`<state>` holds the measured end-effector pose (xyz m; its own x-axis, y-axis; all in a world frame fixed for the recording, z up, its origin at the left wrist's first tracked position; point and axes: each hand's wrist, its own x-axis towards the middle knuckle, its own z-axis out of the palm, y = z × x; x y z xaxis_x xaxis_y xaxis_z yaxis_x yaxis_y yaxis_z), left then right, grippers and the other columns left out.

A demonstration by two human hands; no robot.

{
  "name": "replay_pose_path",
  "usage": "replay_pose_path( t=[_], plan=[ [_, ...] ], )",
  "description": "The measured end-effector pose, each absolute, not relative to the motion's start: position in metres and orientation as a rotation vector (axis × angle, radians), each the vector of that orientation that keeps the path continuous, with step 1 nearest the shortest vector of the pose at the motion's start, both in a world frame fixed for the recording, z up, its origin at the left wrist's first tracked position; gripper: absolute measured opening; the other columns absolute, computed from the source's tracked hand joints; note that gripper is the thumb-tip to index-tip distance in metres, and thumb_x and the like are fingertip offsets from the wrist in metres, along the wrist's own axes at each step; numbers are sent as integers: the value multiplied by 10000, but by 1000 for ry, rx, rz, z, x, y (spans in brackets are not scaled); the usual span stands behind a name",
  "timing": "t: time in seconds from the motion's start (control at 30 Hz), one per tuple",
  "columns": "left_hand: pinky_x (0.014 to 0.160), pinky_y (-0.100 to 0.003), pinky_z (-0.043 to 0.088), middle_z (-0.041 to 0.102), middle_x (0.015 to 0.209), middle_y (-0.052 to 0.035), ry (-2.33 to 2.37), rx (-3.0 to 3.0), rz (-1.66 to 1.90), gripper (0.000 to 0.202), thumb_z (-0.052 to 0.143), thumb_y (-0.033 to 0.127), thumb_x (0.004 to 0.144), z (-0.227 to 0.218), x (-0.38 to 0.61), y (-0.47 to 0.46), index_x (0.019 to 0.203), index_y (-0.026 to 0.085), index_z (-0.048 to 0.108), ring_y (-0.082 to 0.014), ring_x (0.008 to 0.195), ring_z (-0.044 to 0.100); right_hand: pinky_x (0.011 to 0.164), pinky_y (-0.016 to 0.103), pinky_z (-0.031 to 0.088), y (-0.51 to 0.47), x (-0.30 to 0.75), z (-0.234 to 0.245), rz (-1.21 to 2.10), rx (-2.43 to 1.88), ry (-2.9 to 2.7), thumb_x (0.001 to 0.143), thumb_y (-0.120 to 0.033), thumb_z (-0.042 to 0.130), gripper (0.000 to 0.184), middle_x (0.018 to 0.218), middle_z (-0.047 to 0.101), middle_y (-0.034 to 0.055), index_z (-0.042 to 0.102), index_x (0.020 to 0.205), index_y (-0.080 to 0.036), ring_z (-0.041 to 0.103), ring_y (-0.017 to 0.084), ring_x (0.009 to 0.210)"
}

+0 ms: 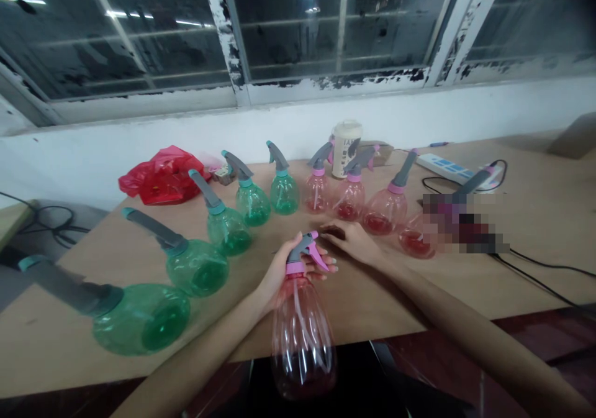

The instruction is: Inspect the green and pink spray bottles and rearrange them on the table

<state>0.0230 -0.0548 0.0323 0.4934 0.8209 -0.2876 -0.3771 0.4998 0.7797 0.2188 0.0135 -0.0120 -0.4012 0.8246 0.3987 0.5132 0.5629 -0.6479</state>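
Observation:
My left hand (279,269) is closed round the neck and grey-pink trigger head of a pink spray bottle (305,337). The bottle's see-through body hangs past the table's front edge, over my lap. My right hand (351,241) rests just right of the trigger head, with thumb and fingers apart and nothing visible between them. Beyond it stand several pink spray bottles (384,210) with red bottoms. Several green spray bottles (198,269) with grey-teal heads curve round on the left, the nearest green bottle (139,318) close to the front edge.
On the wooden table (372,306), a red plastic bag (162,176) lies at back left. A white paper cup (345,151) stands behind the pink bottles. A power strip (449,168) and black cables (535,275) lie to the right. Windows line the back wall.

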Motion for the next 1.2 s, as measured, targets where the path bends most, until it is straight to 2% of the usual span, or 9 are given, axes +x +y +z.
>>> replay_pose_path(
  t=[0.43, 0.7, 0.83, 0.97, 1.07, 1.2],
  plan=[
    [684, -314, 509, 704, 888, -194, 717, 637, 774, 537, 392, 518, 880, 23, 24, -49, 891, 52, 659, -276, 829, 686, 856, 324, 501, 7, 216, -4, 609, -1043, -2025, 864, -220, 505, 179, 993, 704, 15, 638, 984, -222, 660, 158, 910],
    [687, -309, 499, 702, 845, -175, 711, 624, 770, 525, 406, 532, 870, 23, 24, -50, 890, 72, 656, -265, 817, 685, 857, 339, 512, 6, 214, -6, 652, -1065, -1937, 852, -235, 520, 162, 990, 703, 38, 630, 968, -212, 668, 170, 910],
    [574, -249, 475, 678, 690, -116, 782, 652, 821, 478, 441, 507, 862, 26, 24, -53, 791, 88, 659, -202, 655, 670, 866, 334, 513, 6, 214, -8, 662, -1069, -1916, 847, -222, 529, 157, 996, 703, 38, 627, 969, -212, 668, 166, 912],
    [491, -212, 435, 589, 542, -32, 797, 664, 893, 406, 500, 459, 847, 31, 26, -60, 654, 120, 613, -122, 474, 573, 871, 340, 512, 6, 214, -8, 681, -1068, -1898, 839, -214, 538, 169, 1002, 703, 40, 623, 985, -211, 667, 170, 922],
    [491, -211, 436, 631, 595, -66, 781, 688, 930, 416, 470, 458, 864, 32, 27, -59, 704, 111, 633, -150, 535, 614, 874, 347, 511, 6, 214, -7, 684, -1073, -1892, 842, -217, 537, 170, 1005, 701, 43, 620, 990, -210, 666, 171, 922],
    [568, -237, 486, 700, 822, -144, 844, 599, 958, 479, 409, 499, 887, 30, 22, -49, 851, 92, 659, -226, 776, 680, 867, 339, 512, 6, 215, -5, 665, -1080, -1883, 845, -228, 536, 161, 1001, 698, 49, 623, 977, -201, 664, 174, 921]
  ],
)
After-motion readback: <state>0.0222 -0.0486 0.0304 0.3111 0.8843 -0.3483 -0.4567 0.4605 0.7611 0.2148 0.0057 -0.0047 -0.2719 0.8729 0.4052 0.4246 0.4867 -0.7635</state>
